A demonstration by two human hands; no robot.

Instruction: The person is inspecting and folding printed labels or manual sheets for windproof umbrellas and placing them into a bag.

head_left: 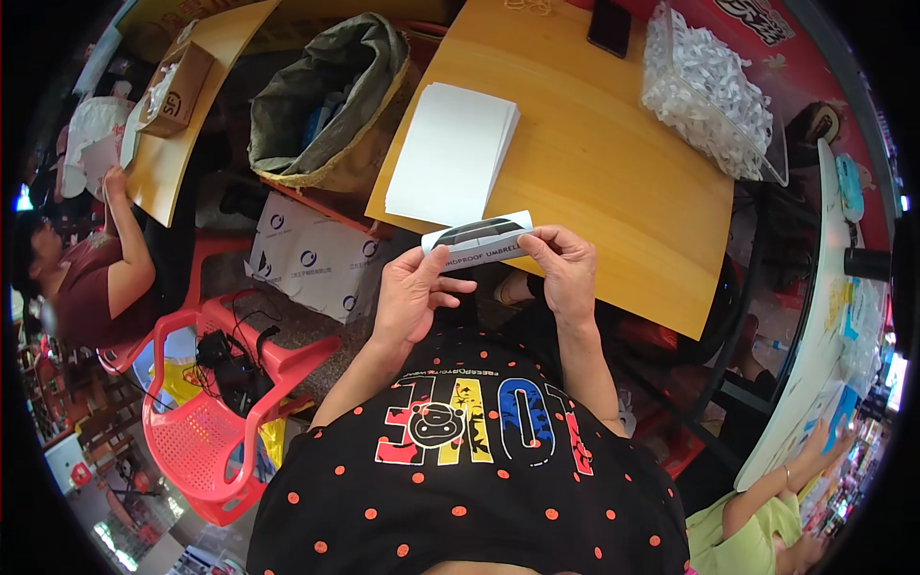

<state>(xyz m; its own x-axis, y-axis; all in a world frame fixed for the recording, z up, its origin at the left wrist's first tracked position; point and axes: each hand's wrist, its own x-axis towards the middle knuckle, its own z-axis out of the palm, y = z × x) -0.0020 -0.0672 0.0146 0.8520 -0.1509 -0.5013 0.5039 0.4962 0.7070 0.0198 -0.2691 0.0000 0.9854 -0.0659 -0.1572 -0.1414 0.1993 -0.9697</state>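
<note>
Just off the near edge of the table, a curled printed paper sleeve (pixel 484 250) is held level between my two hands. It is white with a dark picture and lettering, and its upper edge bows open. My left hand (pixel 412 292) grips the left end with the thumb on the front, its lower fingers loosely bent. At the other end my right hand (pixel 567 270) pinches the sleeve between thumb and fingers. Right behind the sleeve, a thick stack of white sheets (pixel 450 153) lies on the wooden table (pixel 594 163).
A clear bin (pixel 778 158) heaped with white paper loops (pixel 709 81) stands at the table's far right, near a dark phone (pixel 609 27). To the left are a lined woven sack (pixel 331 101), a red plastic chair (pixel 206 450) and a seated person (pixel 105 273). Another person (pixel 757 522) works at lower right.
</note>
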